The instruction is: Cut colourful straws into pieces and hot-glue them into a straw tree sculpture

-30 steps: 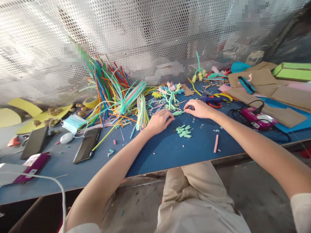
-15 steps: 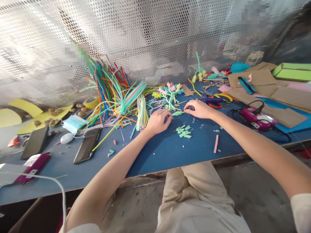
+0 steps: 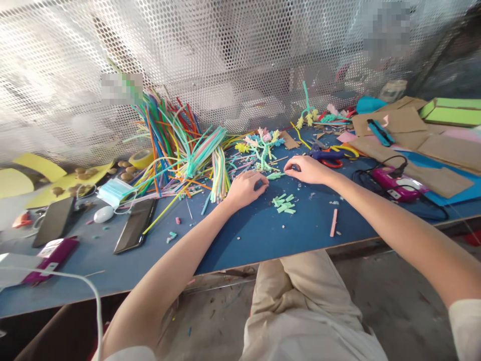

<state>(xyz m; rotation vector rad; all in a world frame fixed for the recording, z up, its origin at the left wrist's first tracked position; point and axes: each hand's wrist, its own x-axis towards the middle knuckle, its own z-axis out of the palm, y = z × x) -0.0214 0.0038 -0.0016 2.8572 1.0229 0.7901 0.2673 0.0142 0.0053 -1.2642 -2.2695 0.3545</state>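
My left hand [image 3: 247, 189] rests over the blue table beside a bundle of pale pipe cleaners [image 3: 219, 176], thumb and fingertips curled together; anything between them is too small to make out. To its right, my right hand [image 3: 305, 169] has its thumb and forefinger brought together at the end of some short green pieces [image 3: 275, 176]; what they pinch, if anything, cannot be made out. Several more cut green pieces [image 3: 284, 203] lie in front of the hands. Behind them stands a branching green stem with coloured tufts [image 3: 262, 149].
A large heap of pipe cleaners [image 3: 169, 135] fills the back left. Two phones [image 3: 135, 225], a mask [image 3: 114, 191] and a white mouse [image 3: 103, 214] lie left. Pliers [image 3: 325, 154], a magenta power strip [image 3: 399, 184] and cardboard [image 3: 391, 123] are right. A perforated metal screen [image 3: 244, 65] stands behind.
My left hand has shifted very slightly to the right, its fingertips a little nearer the green pieces. My right hand has barely moved.
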